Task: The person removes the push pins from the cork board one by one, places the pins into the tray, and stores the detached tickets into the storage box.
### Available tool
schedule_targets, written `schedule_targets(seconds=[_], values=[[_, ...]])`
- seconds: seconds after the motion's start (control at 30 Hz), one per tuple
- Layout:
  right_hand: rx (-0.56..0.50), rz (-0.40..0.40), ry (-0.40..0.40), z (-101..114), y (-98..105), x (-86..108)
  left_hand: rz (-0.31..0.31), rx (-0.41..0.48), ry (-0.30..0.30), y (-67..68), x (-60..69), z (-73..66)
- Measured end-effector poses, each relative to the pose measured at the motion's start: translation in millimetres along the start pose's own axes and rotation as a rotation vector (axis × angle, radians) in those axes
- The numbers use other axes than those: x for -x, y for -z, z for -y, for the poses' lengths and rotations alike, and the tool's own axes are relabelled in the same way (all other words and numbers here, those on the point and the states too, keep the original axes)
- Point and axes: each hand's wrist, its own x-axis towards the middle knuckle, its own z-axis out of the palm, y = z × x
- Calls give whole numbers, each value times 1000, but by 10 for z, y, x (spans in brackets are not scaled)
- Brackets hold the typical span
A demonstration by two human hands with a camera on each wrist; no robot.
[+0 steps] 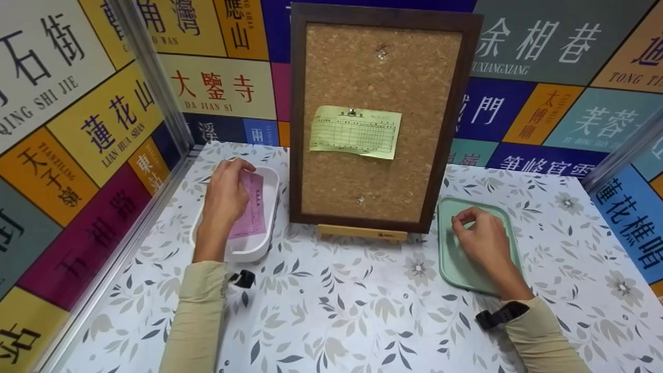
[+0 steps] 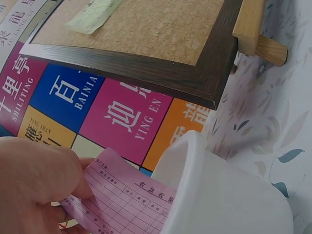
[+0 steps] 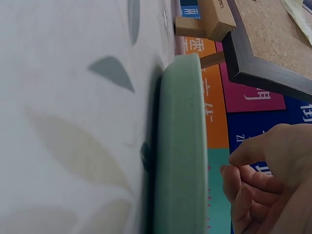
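Note:
Over the white tray [image 1: 274,181], my left hand [image 1: 226,194] pinches a pink printed slip [image 1: 253,207]. The left wrist view shows thumb and fingers [image 2: 39,187] on one end of the slip [image 2: 129,195], beside the white tray's wall [image 2: 234,195]. My right hand [image 1: 484,241] is above the green tray [image 1: 448,259], fingers curled and thumb close to the index fingertip. In the right wrist view nothing shows between the fingertips of that hand [image 3: 273,180], beyond the green tray's side [image 3: 183,146]. A yellow-green form [image 1: 355,134] hangs on the corkboard [image 1: 331,181] under a clear pin [image 1: 352,111].
The dark-framed corkboard leans on a wooden stand [image 1: 362,233] between the trays. Small shiny pins are at its upper part [image 1: 382,53] and lower part [image 1: 361,199]. A leaf-patterned cloth [image 1: 336,311] covers the table, with colourful sign-printed walls behind and at the sides.

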Motion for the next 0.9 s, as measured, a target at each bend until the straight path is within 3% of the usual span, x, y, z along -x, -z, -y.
schedule_targets(seconds=[0.27,0.63,0.9], values=[[36,96,-36,-20,25,30,92,-59,8,-43,18,26],[67,214,-75,-53,42,25,118,-96,-10,-70,26,57],[83,278,-90,-74,31,32,247,-82,15,-73,43,64]])
